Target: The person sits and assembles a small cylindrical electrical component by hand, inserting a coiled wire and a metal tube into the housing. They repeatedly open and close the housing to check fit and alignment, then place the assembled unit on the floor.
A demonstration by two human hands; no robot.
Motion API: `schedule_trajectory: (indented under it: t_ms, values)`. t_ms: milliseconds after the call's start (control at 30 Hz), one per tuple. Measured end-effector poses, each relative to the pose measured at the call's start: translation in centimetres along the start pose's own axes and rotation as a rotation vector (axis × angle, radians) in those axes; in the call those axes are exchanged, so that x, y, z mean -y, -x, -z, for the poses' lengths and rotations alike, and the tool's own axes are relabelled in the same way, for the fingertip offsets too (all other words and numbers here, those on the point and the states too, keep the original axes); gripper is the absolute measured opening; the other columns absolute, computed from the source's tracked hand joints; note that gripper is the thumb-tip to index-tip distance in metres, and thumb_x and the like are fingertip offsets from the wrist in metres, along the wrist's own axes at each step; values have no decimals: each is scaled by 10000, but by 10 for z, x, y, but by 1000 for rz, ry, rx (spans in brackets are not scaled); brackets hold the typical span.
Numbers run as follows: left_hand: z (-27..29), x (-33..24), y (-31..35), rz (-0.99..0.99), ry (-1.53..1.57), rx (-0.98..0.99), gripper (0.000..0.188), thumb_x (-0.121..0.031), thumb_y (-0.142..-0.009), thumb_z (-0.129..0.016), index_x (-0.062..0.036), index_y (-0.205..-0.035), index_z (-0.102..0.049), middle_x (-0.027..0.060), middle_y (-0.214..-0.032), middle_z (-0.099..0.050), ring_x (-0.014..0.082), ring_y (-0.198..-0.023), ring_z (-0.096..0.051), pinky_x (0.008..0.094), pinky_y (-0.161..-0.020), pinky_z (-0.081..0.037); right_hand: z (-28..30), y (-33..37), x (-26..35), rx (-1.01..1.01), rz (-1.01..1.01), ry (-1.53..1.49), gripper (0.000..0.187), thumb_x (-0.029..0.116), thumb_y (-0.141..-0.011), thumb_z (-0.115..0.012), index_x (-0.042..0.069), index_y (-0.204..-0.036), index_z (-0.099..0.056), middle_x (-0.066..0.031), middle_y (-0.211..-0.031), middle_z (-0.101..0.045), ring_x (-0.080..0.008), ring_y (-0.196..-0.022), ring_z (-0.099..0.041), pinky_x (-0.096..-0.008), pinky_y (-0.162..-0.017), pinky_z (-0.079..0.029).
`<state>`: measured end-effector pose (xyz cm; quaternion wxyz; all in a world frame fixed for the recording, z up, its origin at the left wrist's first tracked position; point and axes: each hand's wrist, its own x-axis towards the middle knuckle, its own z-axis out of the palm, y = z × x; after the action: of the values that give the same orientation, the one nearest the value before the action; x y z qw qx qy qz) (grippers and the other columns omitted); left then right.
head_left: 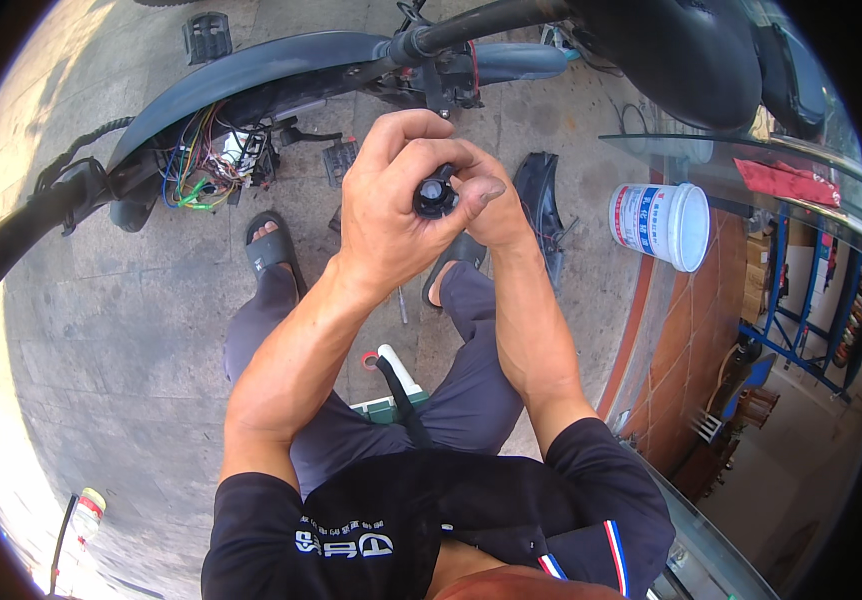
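Observation:
Both my hands are raised in front of me, close together, around a black round part (435, 196) with a grey centre, seen end-on. My left hand (379, 190) has its fingers curled around this part. My right hand (496, 215) overlaps it from the other side, its thumb lying beside the part and its other fingers mostly hidden. How long the part is and what lies inside the grip cannot be seen. Beyond my hands is a partly dismantled two-wheeled vehicle with a dark blue-grey body panel (251, 78) and a bundle of exposed coloured wires (196, 160).
A black pedal (207, 38) is at the far left. A curved black plastic panel (539, 195) lies on the paving right of my hands. A white bucket (689, 228) stands further right, near a glass edge (721, 150). A red tape roll (370, 361) is between my legs.

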<state>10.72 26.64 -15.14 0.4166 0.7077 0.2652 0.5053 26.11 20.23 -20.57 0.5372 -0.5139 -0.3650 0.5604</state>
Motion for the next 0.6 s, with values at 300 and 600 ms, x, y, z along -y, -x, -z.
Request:
schedule_trajectory:
  t_ms: [300,600]
  values:
    - [-1,0,0,36,-69,-10,301,-158,-704,-866,-48,-947,-729,127,-1085,-616,240,-954,-632,343,-778,-529,-3,-1,2,-56,-28,-72,210,17,-862,-650,21,-1067,-604,-21,-991,-651,-82,-894,-594,-238,-759,-503]
    - [-3,-3,0,49,-82,-31,345,-169,-688,-885,-61,-979,-737,120,-1150,-589,226,-946,-616,327,-763,-517,-2,2,5,-102,-84,-31,231,65,-846,-693,38,-1062,-613,-8,-968,-653,-70,-869,-600,-221,-683,-498]
